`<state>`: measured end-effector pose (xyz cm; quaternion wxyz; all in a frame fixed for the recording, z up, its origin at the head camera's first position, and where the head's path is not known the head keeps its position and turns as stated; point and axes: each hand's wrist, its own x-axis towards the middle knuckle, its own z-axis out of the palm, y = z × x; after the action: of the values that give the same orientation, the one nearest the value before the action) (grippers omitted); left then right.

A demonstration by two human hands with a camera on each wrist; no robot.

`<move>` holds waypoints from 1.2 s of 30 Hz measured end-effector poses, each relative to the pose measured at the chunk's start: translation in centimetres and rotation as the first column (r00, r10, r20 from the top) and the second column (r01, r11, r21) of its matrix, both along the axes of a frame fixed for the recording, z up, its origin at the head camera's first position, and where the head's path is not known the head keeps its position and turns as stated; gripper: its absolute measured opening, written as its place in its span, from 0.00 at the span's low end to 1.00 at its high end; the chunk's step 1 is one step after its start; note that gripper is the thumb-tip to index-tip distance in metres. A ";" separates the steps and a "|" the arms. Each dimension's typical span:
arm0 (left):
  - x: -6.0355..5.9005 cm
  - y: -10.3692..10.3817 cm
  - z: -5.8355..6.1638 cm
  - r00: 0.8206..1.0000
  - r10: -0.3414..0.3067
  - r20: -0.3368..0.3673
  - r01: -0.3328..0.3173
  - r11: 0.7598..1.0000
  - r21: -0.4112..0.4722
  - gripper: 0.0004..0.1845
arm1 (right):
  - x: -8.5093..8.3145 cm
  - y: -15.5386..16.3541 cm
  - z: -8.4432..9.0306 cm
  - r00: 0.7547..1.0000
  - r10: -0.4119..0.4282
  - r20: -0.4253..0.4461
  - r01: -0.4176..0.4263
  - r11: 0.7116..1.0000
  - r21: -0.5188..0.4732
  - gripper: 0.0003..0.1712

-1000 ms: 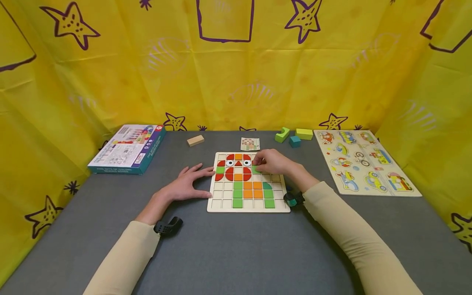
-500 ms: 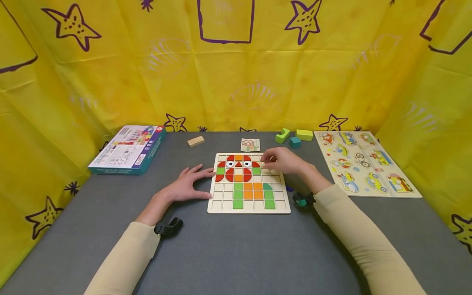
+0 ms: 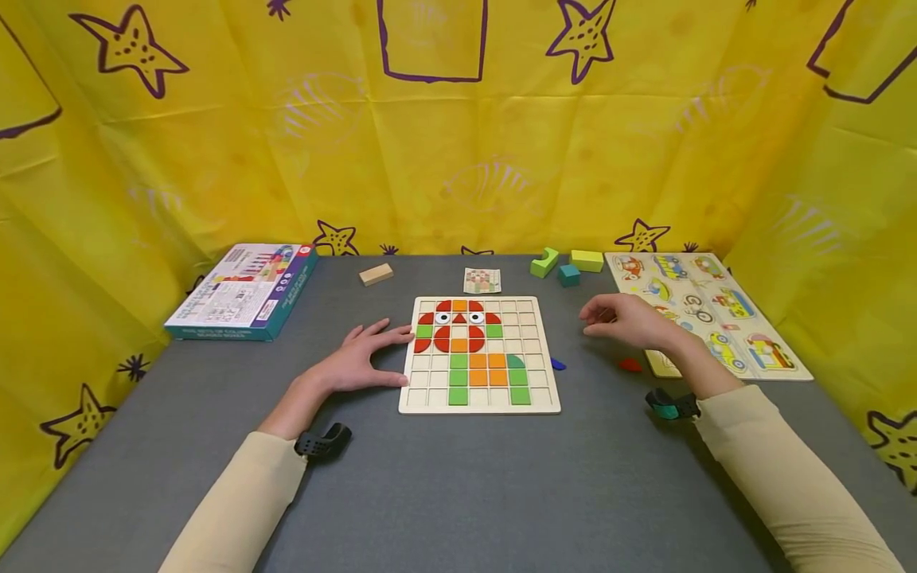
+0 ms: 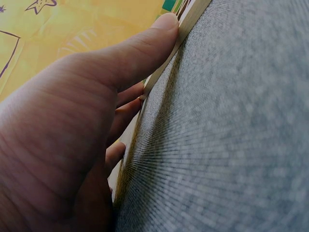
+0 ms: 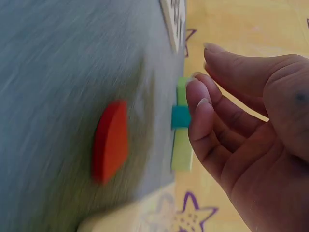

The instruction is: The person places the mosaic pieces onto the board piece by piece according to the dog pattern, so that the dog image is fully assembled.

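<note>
board: wooden grid board [image 3: 478,404] lies flat at bench [image 3: 458,477] centre, roughly square, holding red, orange and green tiles.
left hand [image 3: 358,362]: relaxed, fingers steadying the board's left edge.
right hand [image 3: 630,320]: loosely curled, empty, over red piece [image 3: 630,365], right of board.

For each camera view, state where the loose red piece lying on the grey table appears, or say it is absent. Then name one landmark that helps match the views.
Head: the red piece lies right of the grid board, below the right hand.
Left wrist: not in view.
Right wrist: left of centre, on the table, beside the open fingers.
Shared landmark: the teal block near the back drape.
</note>
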<state>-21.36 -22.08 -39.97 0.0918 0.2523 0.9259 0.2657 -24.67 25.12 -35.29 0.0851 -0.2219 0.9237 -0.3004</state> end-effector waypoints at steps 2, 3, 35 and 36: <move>0.0 0.0 0.0 1.000 -0.001 0.000 0.001 1.000 0.002 0.44 | 0.6 0.9 -0.1 1.000 0.004 -0.001 -0.004 1.000 0.016 0.12; 0.0 0.0 0.0 1.000 -0.002 0.002 0.002 1.000 0.004 0.44 | 0.9 1.3 -0.1 1.000 0.005 0.004 -0.005 1.000 0.022 0.11; 0.0 -0.1 -0.1 1.000 0.003 0.011 -0.003 1.000 0.007 0.44 | 3.4 3.2 -0.7 0.993 0.103 0.062 -0.108 0.991 0.080 0.04; 0.0 -0.1 -0.1 1.000 0.007 0.010 -0.007 1.000 0.006 0.44 | 3.3 2.8 -0.7 0.993 0.100 0.061 -0.104 0.992 0.067 0.04</move>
<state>-21.31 -22.23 -40.08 0.0949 0.2482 0.9254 0.2702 -21.41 27.96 -36.00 0.1345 -0.2569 0.9184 -0.2693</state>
